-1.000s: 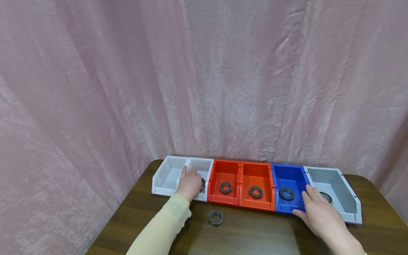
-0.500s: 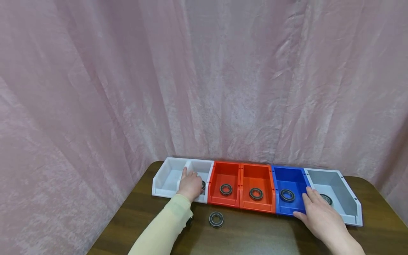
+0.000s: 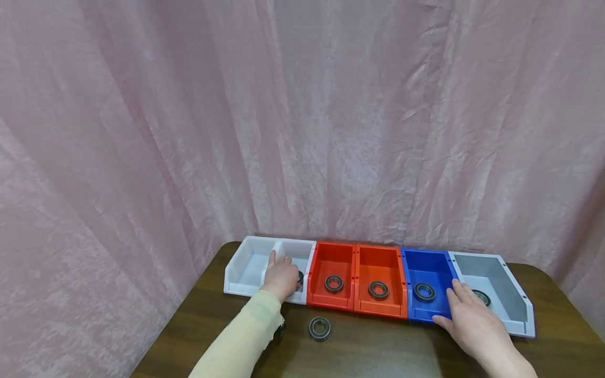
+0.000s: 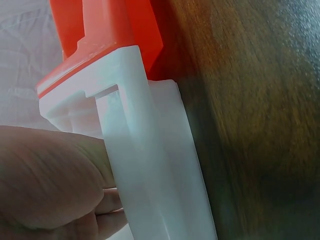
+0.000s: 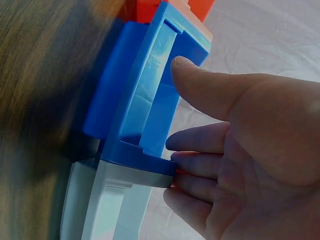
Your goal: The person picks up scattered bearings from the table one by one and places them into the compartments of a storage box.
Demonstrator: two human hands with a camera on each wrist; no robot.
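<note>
My left hand (image 3: 280, 277) reaches into the second white bin (image 3: 299, 249) from the left, index finger extended. A bearing (image 3: 300, 277) in that bin shows just right of the hand, partly hidden by it. In the left wrist view the thumb and fingertips go behind the bin's front wall (image 4: 160, 165), so I cannot tell whether they grip the bearing. My right hand (image 3: 475, 317) rests at the wall between the blue bin (image 3: 427, 257) and the grey bin (image 3: 487, 265), fingers straight and thumb spread. A bearing (image 3: 424, 292) lies in the blue bin, left of that hand.
Two red-orange bins stand mid-row, one holding a bearing (image 3: 333, 284), the other another bearing (image 3: 378, 290). The grey bin's bearing (image 3: 482, 297) is partly behind my right hand. One loose bearing (image 3: 320, 328) lies on the wooden table (image 3: 378, 346). A pink curtain (image 3: 302, 131) hangs behind.
Both hands stay at the same bins and the bearings keep their places. Only the head view has shifted slightly.
</note>
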